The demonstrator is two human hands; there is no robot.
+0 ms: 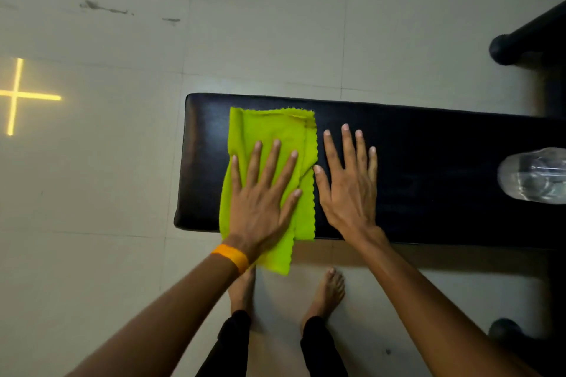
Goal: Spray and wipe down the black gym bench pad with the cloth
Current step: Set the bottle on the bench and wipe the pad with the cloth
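The black gym bench pad (428,168) ran across the view from its rounded left end to the right edge of the frame, standing on a pale tiled floor (92,193). A lime-green cloth (269,128) with pinked edges lay flat over the left part of the pad, loosely folded, its far edge short of the pad's far side and its near corner hanging down over the front edge toward the floor.

The left hand (260,202) lay palm-down on the cloth with fingers spread wide; its grip was fully open, closed around nothing, simply pressing the fabric flat against the pad. An orange wristband (232,255) circled the left wrist.

The right hand (349,187) rested palm-down directly on the bare pad just beside the cloth's right edge, fingers extended and slightly apart, its grip likewise open and holding nothing. The thumb tip sat at the cloth's edge; whether it touched could not be told.

A clear plastic bottle (533,174) lay on the pad at the right edge of the frame, well apart from both hands. Bare feet (327,291) in black trousers stood on the floor below the pad's front edge. A yellow cross of light (15,97) showed on the floor at far left.
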